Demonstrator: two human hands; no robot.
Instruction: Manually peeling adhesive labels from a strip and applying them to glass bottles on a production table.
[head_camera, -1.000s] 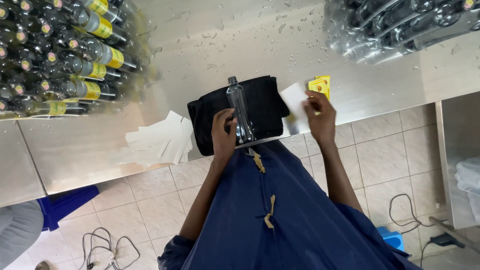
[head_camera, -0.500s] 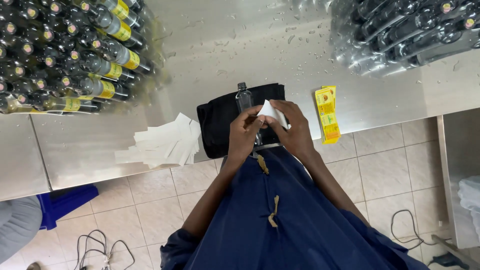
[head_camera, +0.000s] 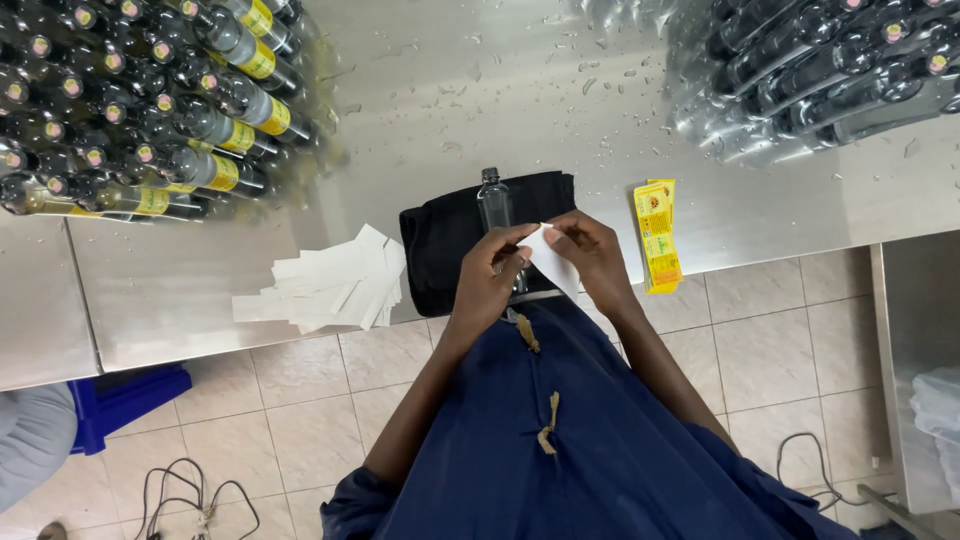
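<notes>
Droplets speckle steel table (head_camera: 520, 90) above beige tiled floor (head_camera: 300, 420).

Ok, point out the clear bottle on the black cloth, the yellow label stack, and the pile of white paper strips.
clear bottle (head_camera: 493, 205), head view, on its shoulder below the cap.
yellow label stack (head_camera: 657, 235), head view, middle of the top label.
white paper strips (head_camera: 325, 285), head view, centre of the pile.
</notes>
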